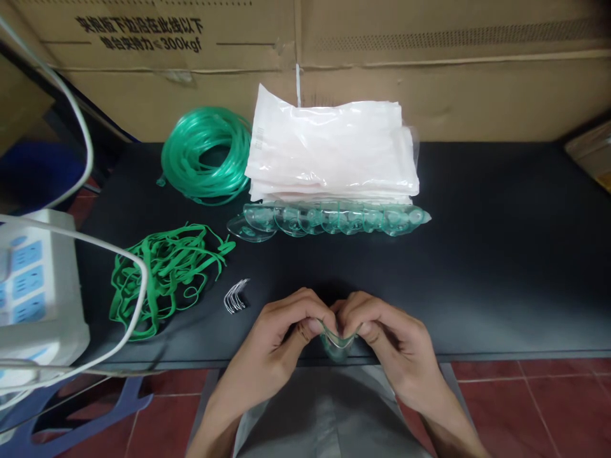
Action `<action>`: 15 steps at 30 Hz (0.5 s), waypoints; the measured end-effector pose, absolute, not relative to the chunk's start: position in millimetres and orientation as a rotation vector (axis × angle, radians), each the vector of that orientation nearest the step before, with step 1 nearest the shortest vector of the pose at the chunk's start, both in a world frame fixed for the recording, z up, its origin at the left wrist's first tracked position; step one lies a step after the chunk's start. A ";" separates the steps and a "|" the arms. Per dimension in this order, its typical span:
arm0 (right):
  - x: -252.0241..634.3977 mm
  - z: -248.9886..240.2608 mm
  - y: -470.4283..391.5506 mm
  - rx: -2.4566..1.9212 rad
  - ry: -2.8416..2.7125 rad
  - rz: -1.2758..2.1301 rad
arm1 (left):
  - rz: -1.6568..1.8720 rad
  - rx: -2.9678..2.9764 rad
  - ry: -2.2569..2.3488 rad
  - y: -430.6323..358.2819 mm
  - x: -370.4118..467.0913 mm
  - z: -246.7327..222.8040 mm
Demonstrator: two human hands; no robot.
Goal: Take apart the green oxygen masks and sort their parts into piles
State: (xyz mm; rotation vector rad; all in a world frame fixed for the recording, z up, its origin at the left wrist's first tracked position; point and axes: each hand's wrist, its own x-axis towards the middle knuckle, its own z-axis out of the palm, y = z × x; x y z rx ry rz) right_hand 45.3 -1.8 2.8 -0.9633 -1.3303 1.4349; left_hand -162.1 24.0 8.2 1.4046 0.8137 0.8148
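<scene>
Head camera view: a small, clear green plastic piece (338, 348) is held at the near edge of a black table (501, 267), in front of the lap. It is pinched on one side by the thumb and fingers of the left hand (281, 343) and on the other by the right hand (403, 346); its upper edge is bent into a dip between them.

If the two pinches were pressed unevenly, the piece could be creased or skewed; if one were loosened, it could be sprung free and dropped over the table edge to the red tiled floor (506, 407). The thin metal strips (235, 297), bunched near the left hand, could be scattered by a brush of the wrist. The green straps (162, 273) could be snagged by the white cable (143, 280), which is seen crossing in front of them; whether they are touched by it cannot be told.

Most of the held piece is hidden by the fingers. A pale line is seen along its edge, but whether it is metal or glare is unclear. In the row of green plastic pieces (338, 219), overlap makes counting difficult. The contents of the white packets (334, 149) cannot be made out, and the power strip (67, 254) is cut off at left.
</scene>
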 end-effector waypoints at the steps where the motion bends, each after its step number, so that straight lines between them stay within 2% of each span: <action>1: 45.9 2.8 -2.1 -0.974 -1.309 1.441 | 0.826 1.387 0.820 23.8 -162.0 8.6; 15: 46.2 0.8 -0.4 -0.863 -1.143 1.623 | 0.800 1.307 0.769 23.0 -162.2 13.6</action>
